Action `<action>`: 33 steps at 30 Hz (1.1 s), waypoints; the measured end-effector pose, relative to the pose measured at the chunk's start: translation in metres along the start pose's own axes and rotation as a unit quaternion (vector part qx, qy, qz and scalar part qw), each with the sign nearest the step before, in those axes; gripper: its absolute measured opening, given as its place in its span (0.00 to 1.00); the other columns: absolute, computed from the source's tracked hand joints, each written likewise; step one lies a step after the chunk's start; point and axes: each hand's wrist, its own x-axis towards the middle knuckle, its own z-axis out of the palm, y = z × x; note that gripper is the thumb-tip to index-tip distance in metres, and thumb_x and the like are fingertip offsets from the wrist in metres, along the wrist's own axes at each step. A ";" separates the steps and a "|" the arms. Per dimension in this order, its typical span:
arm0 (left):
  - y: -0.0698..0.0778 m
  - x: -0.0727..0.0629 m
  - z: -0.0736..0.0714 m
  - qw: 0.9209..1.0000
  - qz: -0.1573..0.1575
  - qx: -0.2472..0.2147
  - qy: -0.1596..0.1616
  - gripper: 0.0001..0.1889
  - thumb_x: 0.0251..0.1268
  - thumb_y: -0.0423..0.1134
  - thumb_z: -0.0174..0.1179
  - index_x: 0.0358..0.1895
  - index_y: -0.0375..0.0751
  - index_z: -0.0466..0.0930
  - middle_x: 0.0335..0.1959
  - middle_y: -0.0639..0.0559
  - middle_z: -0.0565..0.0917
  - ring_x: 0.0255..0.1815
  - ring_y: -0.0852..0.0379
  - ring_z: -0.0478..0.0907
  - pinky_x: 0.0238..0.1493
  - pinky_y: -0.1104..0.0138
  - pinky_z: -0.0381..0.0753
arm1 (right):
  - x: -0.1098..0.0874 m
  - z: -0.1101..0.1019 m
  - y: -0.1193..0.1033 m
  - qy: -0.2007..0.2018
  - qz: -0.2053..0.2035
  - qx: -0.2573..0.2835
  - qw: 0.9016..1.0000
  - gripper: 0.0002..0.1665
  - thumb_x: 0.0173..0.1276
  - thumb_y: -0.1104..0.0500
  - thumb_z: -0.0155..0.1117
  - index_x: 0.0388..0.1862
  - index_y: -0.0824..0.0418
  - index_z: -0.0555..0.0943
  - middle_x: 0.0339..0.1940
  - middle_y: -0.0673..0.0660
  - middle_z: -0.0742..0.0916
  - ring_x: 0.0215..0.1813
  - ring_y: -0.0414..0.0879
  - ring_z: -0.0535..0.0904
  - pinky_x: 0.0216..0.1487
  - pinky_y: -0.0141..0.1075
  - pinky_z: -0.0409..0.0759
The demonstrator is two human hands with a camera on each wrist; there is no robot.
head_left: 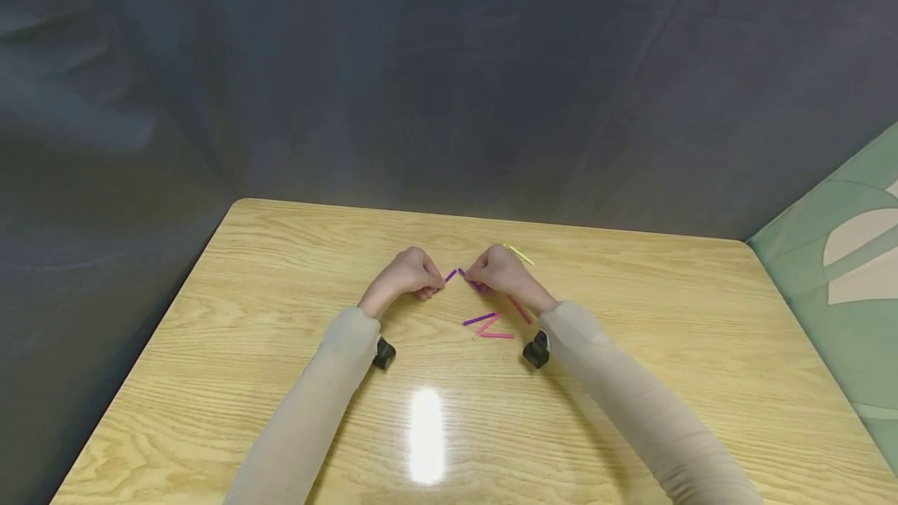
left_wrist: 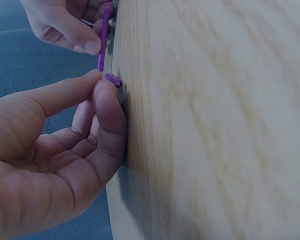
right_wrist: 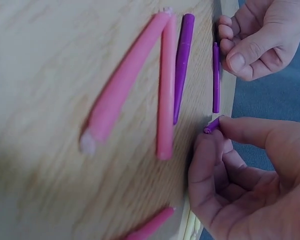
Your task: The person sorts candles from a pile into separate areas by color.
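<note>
Two hands are seen working over a pale wood-grain tabletop [head_left: 231, 349], with light-coloured long sleeves [head_left: 309, 411] worn down to the wrists. A slim, straight purple stick [head_left: 450, 277] is pinched between the thumb and fingers of the left hand [head_left: 407, 275]. A second slim purple stick [head_left: 463, 274] is pinched in the same way by the right hand [head_left: 501, 270]. In both hands the fingers are closed narrowly on the stick. The two held sticks are slanted towards each other, their far ends close together like the peak of a roof; whether these ends touch cannot be told.

Nearer the wearer, a zigzag is formed by a third purple stick [head_left: 480, 319], a pink round-sided stick [head_left: 489, 324] and another pink stick [head_left: 496, 336]. A deeper pink stick [head_left: 520, 309] is placed alone, slanting beside the right wrist. Beyond the right hand, at least one thin yellow stick [head_left: 521, 255] is seen. A small black camera [head_left: 383, 353] is worn under the left wrist and a matching black camera [head_left: 536, 350] by the right. The tabletop is backed by dark cloth [head_left: 449, 84].
</note>
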 end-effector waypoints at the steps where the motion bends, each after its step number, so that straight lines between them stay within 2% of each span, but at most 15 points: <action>1: 0.000 0.000 0.000 1.000 0.000 -0.002 -0.001 0.05 0.60 0.28 0.63 0.29 0.28 0.84 0.20 0.45 0.82 0.17 0.59 0.76 0.24 0.70 0.80 | 0.001 0.001 0.000 0.002 0.000 -0.008 1.000 0.10 0.63 0.62 0.66 0.25 0.68 0.86 0.20 0.55 0.86 0.18 0.41 0.75 0.20 0.27 0.69; 9: 0.006 0.001 -0.001 1.000 0.002 0.002 -0.014 0.04 0.59 0.27 0.63 0.30 0.27 0.84 0.18 0.45 0.81 0.16 0.59 0.75 0.26 0.69 0.80 | 0.003 0.000 0.000 0.014 0.009 -0.040 0.999 0.11 0.63 0.61 0.66 0.23 0.66 0.86 0.17 0.54 0.85 0.17 0.40 0.76 0.23 0.28 0.73; 20: 0.012 -0.004 0.001 0.998 0.010 0.056 -0.038 0.05 0.59 0.28 0.63 0.28 0.30 0.83 0.17 0.48 0.80 0.17 0.60 0.75 0.26 0.71 0.79 | -0.001 -0.003 -0.001 0.024 0.002 -0.041 0.999 0.14 0.64 0.61 0.66 0.19 0.66 0.84 0.13 0.52 0.82 0.14 0.38 0.69 0.19 0.27 0.65; 28: 0.014 -0.007 0.003 0.997 0.010 0.071 -0.031 0.04 0.59 0.28 0.63 0.28 0.30 0.83 0.17 0.48 0.80 0.17 0.60 0.74 0.26 0.71 0.79 | -0.001 -0.004 0.000 0.017 -0.002 -0.030 0.999 0.15 0.64 0.61 0.67 0.18 0.66 0.84 0.11 0.50 0.79 0.14 0.37 0.65 0.18 0.28 0.60; 33: 0.015 -0.012 0.007 0.997 0.007 0.068 -0.037 0.05 0.59 0.28 0.63 0.26 0.30 0.82 0.15 0.49 0.78 0.16 0.61 0.73 0.24 0.72 0.77 | -0.001 -0.003 0.000 0.019 -0.009 -0.033 0.999 0.16 0.63 0.62 0.67 0.16 0.65 0.82 0.09 0.48 0.76 0.13 0.37 0.63 0.17 0.28 0.59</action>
